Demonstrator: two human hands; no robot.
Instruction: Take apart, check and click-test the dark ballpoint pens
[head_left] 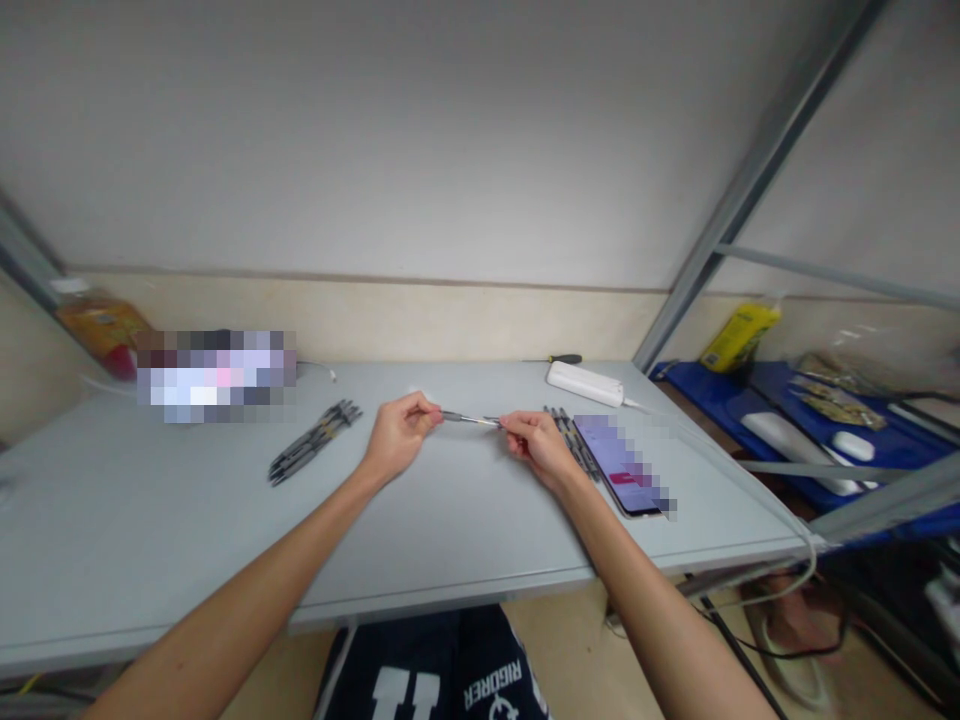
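Note:
A slim grey pen (469,419) stretches level between my two hands above the desk. My left hand (401,435) pinches its left end between thumb and fingertips. At the other end, my right hand (540,445) pinches it in the same way, its fingers hiding the tip. The middle of the pen looks thinner and paler, though too small to tell whether it is in one piece. A bundle of grey pens (315,442) lies left of my left hand. More grey pens (581,450) lie beside my right hand, partly hidden behind it.
A phone (611,465) lies right of the pens. Behind it are a white power strip (585,384) with a cord and a screwdriver (565,358). At the back left stands a bottle (101,320) near a pixelated object (217,378). Metal posts (694,270) rise at the right.

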